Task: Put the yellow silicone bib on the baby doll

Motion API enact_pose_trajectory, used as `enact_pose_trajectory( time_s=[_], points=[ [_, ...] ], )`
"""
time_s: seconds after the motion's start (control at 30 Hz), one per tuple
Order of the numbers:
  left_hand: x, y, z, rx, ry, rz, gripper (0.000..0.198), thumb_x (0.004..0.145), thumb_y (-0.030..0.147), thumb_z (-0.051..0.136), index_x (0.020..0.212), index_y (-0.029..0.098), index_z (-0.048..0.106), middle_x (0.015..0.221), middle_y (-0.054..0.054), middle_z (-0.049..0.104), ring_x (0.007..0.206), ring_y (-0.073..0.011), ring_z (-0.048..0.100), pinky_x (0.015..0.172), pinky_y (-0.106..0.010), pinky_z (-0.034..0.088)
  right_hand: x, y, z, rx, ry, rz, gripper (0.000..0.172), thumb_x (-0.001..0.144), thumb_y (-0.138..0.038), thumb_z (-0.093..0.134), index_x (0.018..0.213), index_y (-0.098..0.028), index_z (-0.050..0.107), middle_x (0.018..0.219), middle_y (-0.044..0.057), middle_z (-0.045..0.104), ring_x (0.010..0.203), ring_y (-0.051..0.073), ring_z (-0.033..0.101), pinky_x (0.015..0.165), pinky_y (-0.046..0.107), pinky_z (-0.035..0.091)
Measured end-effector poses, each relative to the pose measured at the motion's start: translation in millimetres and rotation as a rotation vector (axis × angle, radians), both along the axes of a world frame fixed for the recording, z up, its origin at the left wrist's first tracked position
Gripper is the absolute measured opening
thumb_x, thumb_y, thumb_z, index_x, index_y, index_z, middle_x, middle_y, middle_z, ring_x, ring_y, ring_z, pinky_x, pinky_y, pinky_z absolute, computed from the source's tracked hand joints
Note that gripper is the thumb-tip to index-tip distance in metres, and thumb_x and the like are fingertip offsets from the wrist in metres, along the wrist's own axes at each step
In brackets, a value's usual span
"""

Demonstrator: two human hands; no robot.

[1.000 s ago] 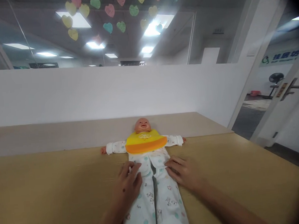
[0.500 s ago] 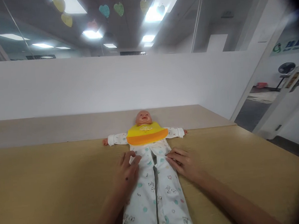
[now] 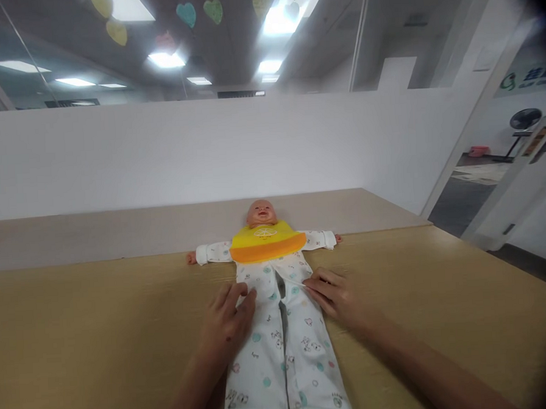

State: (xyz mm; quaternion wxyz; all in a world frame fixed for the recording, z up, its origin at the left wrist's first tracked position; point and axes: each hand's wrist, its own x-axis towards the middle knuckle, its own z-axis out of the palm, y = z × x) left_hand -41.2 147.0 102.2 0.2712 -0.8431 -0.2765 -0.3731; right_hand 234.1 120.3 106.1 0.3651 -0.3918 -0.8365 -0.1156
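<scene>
A baby doll (image 3: 261, 213) lies on its back on the table, arms spread and head away from me. It wears a yellow and orange bib (image 3: 266, 241) over white printed baby clothes (image 3: 263, 364), whose two long legs stretch toward me. A narrow dark gap shows between the legs. My left hand (image 3: 231, 319) is at the left edge of the clothes near hip height, index finger and thumb curled around the fabric there. On the opposite side, my right hand (image 3: 330, 293) pinches a white fabric edge, which runs taut up toward the middle.
The wooden table (image 3: 101, 335) spreads to both sides, with a greyish strip (image 3: 119, 234) along its back. Behind it stands a white partition wall (image 3: 183, 151) with glass above. An open doorway at right shows a fan (image 3: 525, 119) and a pink basin (image 3: 479, 151).
The view has tilted slightly. My left hand has moved a little down and left; my right hand stays at the fabric edge. The doll lies as before.
</scene>
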Motion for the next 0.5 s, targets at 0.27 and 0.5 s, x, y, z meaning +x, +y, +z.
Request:
enact_pose_trajectory(
  time_s=[0.27, 0.5],
  points=[
    [7.3, -15.4, 9.3, -0.087, 0.040, -0.047, 0.014, 0.081, 0.007, 0.056, 0.090, 0.017, 0.059, 0.083, -0.004, 0.062, 0.076, -0.0155, 0.056, 0.070, -0.031, 0.049, -8.9, -4.0, 3.8, 0.006, -0.082, 0.067, 0.019, 0.092, -0.018, 0.047, 0.085, -0.016, 0.065, 0.077, 0.002, 0.058, 0.066, 0.009, 0.055, 0.058, 0.022, 0.038],
    [-2.8, -134.2, -21.7, -0.163, -0.246, 0.033, 0.021, 0.081, 0.018, 0.063, 0.100, 0.025, 0.064, 0.078, -0.001, 0.067, 0.075, -0.0158, 0.062, 0.071, -0.030, 0.054, -18.7, -73.0, 4.1, -0.014, 0.076, 0.091, 0.015, 0.089, -0.014, 0.050, 0.088, -0.016, 0.064, 0.075, 0.003, 0.062, 0.069, 0.011, 0.059, 0.066, 0.023, 0.046]
  ],
)
